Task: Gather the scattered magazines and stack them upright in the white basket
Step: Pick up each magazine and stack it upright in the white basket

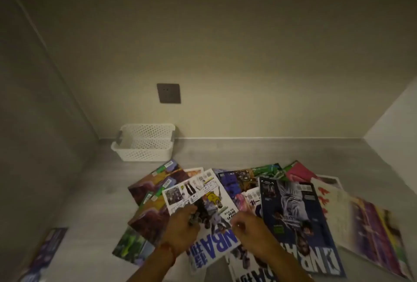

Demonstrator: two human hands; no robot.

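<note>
Grey countertop (259,153): fills the lower half of the frame, walled behind and at left.

Scattered magazines (291,205): overlapping fan across lower centre and lower right, lying flat; one stray magazine (48,250) sits apart at lower left.

White basket (144,144): left of centre, against the back wall, well apart from your hands; nothing shows inside it.

White NBA magazine (204,191): top of the pile, centre.

Your left hand (182,227): fingers curled onto the NBA magazine's left edge, apparently gripping it, though blur hides the thumb.

Your right hand (249,228): fingers bent, pressing on the same cover.

Dark wall socket (168,93): above the basket.
</note>
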